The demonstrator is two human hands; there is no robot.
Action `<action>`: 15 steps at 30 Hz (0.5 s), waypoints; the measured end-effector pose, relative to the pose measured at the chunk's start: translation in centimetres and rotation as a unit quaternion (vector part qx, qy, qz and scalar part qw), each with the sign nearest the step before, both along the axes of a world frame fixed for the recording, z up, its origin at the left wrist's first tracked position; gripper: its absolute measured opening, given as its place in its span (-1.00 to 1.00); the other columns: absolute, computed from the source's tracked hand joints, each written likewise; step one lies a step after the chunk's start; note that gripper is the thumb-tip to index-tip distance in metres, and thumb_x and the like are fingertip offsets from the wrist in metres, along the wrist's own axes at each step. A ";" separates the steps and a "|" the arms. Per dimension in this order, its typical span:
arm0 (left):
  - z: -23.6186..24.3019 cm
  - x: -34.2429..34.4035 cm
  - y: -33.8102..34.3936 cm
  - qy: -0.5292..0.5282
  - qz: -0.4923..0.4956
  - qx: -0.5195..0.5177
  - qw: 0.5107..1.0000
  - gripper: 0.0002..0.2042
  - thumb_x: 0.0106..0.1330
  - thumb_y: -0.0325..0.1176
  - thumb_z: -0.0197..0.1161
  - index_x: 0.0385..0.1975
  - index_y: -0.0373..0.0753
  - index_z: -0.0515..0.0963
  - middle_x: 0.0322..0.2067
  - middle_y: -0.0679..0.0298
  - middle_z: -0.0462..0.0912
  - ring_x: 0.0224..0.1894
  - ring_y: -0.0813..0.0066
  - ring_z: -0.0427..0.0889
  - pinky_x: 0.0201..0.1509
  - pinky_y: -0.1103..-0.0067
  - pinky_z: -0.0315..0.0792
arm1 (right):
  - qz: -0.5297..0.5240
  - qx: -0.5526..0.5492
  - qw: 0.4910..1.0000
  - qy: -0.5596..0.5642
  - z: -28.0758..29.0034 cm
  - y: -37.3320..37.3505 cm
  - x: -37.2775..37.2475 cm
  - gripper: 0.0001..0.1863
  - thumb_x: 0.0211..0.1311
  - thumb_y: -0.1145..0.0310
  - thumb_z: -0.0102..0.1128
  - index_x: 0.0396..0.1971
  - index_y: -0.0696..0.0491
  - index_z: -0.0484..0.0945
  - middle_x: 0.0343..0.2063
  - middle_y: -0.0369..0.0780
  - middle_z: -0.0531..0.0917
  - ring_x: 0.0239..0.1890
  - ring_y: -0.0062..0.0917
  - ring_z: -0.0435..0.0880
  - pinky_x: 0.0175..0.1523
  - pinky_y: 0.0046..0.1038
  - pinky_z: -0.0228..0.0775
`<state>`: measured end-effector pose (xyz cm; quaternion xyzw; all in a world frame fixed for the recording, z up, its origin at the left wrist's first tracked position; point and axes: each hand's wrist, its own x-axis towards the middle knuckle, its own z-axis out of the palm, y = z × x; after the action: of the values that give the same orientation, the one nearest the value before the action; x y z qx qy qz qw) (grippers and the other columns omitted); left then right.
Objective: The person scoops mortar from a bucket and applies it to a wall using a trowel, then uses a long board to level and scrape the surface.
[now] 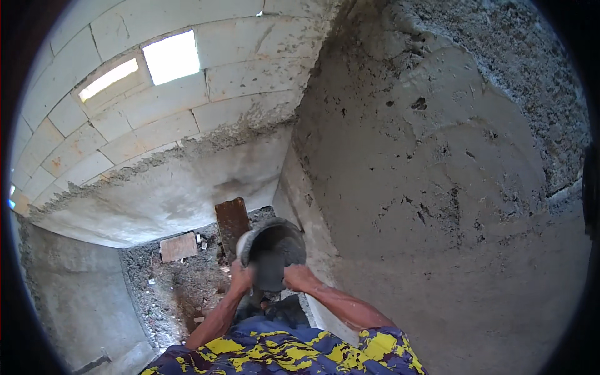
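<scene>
A round, mortar-smeared bucket (299, 240) is in front of my body, its dark opening tilted up toward me. My left hand (241, 276) is closed on the bucket's near left rim. At the near right side of the opening my right hand (300, 278) is closed in a fist. Beside that fist a flat grey shape (270, 272) shows at the bucket's mouth. Whether it is a trowel blade or wet mortar I cannot tell. My right fingers hide what they grip.
Wet grey plaster (425, 162) covers much of the right wall, with a rougher patch above it. Pale blocks (250, 75) with two bright openings form the far wall. A brown board (232, 220) leans beyond the bucket. A flat brick-like piece (179, 247) lies on the rubble-strewn floor (181, 284).
</scene>
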<state>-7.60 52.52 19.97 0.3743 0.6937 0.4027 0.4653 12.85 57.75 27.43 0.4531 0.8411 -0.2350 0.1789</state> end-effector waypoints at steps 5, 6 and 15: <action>-4.5 -0.4 -0.5 0.066 -0.023 0.045 0.997 -0.63 -0.04 -0.37 0.24 -0.21 -0.45 0.52 -0.36 -0.10 0.63 -0.28 0.07 0.64 -0.19 0.34 0.48 | -0.142 -0.113 0.975 0.126 2.6 -1.2 1.5 -0.60 0.05 0.09 0.16 -0.19 0.05 0.60 -0.32 0.05 0.64 -0.18 -0.03 0.61 -0.06 -0.12 0.44; -2.8 -0.1 0.1 -0.016 -0.015 0.050 0.998 -0.64 -0.03 -0.42 0.19 -0.19 -0.44 0.53 -0.36 -0.03 0.64 -0.29 0.17 0.64 -0.19 0.38 0.48 | -0.156 -0.091 0.977 0.111 1.9 -2.0 3.0 -0.57 0.08 0.06 0.15 -0.15 0.04 0.57 -0.30 0.07 0.63 -0.16 -0.04 0.61 -0.04 -0.12 0.43; -0.3 -5.7 -1.1 -0.186 0.153 -0.033 0.970 -0.55 -0.08 -0.55 0.10 -0.07 -0.43 0.47 -0.30 0.16 0.64 -0.28 0.38 0.59 -0.16 0.52 0.46 | -0.083 -0.047 0.995 -0.008 5.3 0.3 0.4 -0.51 0.16 -0.01 0.08 -0.18 0.15 0.53 -0.30 0.08 0.61 -0.18 -0.04 0.60 -0.10 -0.11 0.43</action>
<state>-13.30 51.40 19.69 0.1663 0.6574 0.5083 0.5309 13.29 58.02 32.71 0.5148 0.7870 -0.2842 0.1865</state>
